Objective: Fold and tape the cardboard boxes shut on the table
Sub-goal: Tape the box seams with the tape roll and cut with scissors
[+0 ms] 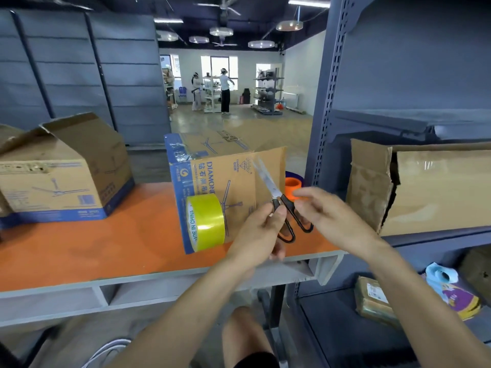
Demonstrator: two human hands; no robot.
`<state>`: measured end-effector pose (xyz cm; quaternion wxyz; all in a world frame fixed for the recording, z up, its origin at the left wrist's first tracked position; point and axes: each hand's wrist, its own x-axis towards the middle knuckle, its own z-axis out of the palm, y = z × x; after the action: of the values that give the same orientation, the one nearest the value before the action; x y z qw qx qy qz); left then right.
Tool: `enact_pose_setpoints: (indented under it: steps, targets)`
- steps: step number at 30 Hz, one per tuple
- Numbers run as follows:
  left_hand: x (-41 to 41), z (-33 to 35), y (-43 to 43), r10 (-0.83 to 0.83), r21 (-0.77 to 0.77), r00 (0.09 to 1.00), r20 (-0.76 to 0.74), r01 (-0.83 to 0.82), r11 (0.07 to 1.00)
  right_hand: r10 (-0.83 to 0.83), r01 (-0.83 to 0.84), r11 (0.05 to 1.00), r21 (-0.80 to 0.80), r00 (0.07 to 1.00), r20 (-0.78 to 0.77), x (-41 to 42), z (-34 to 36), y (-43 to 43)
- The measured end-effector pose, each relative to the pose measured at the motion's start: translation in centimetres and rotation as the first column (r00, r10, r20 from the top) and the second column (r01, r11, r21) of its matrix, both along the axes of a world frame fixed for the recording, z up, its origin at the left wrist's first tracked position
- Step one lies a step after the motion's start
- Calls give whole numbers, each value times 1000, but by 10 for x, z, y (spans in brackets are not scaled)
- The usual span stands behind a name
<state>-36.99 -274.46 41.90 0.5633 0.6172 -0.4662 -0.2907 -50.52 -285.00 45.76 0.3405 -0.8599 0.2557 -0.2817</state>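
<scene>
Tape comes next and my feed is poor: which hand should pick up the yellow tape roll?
Probably the left hand: the tape roll stands just to its left. But it grips the scissors; the right hand, seemingly free beside the handles, could take them first.

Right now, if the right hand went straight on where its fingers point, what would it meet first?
Probably the scissors, gripped by the left hand just ahead of the right hand; depth unclear.

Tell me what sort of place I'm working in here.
Probably a warehouse or shop stockroom used for packing: tall grey metal shelving beside me, printed cardboard boxes and a roll of packing tape on an orange worktable, and more stocked racks across the open floor.
</scene>
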Motion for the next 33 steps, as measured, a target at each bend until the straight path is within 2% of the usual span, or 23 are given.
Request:
enact_pose_setpoints:
  steps: [1, 3, 6, 9, 12, 13, 15, 18, 21, 27, 29, 33]
  targets:
    - [1, 4, 7, 5, -3, 998, 57, -4, 1000, 109, -116, 987, 113, 992, 66, 1, 3, 4]
    - [1, 14, 22, 15, -7, 986, 169, -14, 1000, 295, -333, 912, 242, 938, 180, 2, 7, 11]
    - [3, 28, 46, 52, -1, 973, 223, -53, 999, 424, -483, 818, 312, 873, 240, 11, 11, 22]
    - [14, 41, 72, 212, -15, 902, 376, -222, 975, 424, -527, 759, 383, 846, 324, 29, 9, 32]
    - [34, 43, 92, 470, -178, 718, 513, -447, 877, 406, -481, 825, 298, 870, 281, 46, 9, 35]
    - [41, 41, 96, 549, -232, 659, 513, -510, 828, 409, -476, 839, 264, 871, 271, 50, 10, 35]
    - [54, 35, 101, 645, -278, 616, 452, -590, 758, 399, -454, 867, 206, 880, 259, 59, 10, 33]
    - [73, 28, 95, 658, -195, 686, 311, -632, 750, 330, -373, 916, 151, 911, 246, 71, 11, 28]
    - [82, 25, 82, 611, -43, 742, 276, -625, 779, 275, -311, 937, 159, 937, 216, 79, 11, 20]
    - [96, 20, 72, 603, -25, 746, 285, -623, 782, 174, -220, 908, 358, 972, 156, 84, 2, 11]
    - [104, 24, 77, 591, -9, 765, 256, -610, 793, 200, -237, 881, 410, 971, 131, 84, 2, 7]
    - [124, 36, 95, 496, 104, 865, 80, -502, 858, 323, -346, 816, 463, 937, 132, 91, 7, 9]
